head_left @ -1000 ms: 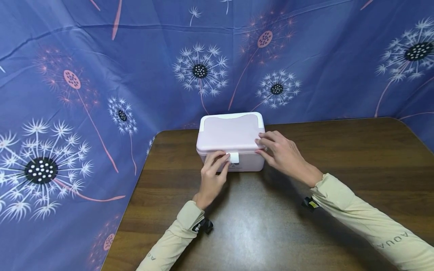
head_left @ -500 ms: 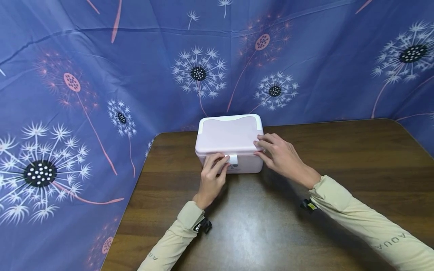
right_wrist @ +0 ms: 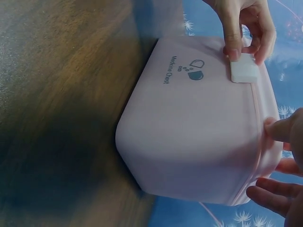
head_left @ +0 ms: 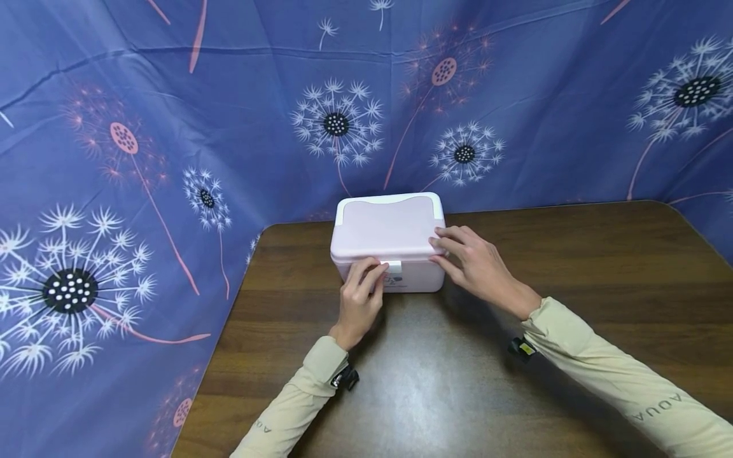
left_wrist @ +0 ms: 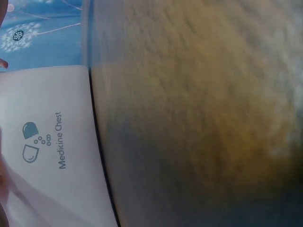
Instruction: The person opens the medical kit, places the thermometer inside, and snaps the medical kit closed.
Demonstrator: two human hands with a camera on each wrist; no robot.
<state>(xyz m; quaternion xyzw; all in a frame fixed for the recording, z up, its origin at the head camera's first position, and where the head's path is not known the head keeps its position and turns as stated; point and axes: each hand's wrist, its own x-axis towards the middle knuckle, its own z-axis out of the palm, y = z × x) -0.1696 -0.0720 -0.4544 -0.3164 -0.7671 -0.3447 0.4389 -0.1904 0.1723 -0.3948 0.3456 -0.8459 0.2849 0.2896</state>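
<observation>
Both hands are on the pink medicine chest (head_left: 389, 245), which sits at the centre of the frame near the far edge of the dark wooden table (head_left: 572, 273). Left hand (head_left: 359, 298): thumb and fingertips pinch the white front latch (head_left: 394, 267), seen plainly in the right wrist view at (right_wrist: 244, 68). Right hand (head_left: 478, 264): fingers bent, tips pressing the lid's right front corner and the seam beneath it; it steadies the lid rather than clamping it.

Risks, as judged:
- Chest looks light and nothing anchors it; a hard pull on the latch could drag or tip it toward the person.
- Latch is small and held at the tips only, so the fingers may slip off.
- Right fingertips lie on the seam; a snapping lid could nip them.

Blue dandelion-print cloth (head_left: 172, 127) hangs just behind the chest; a backward shove would push the chest into it.
</observation>
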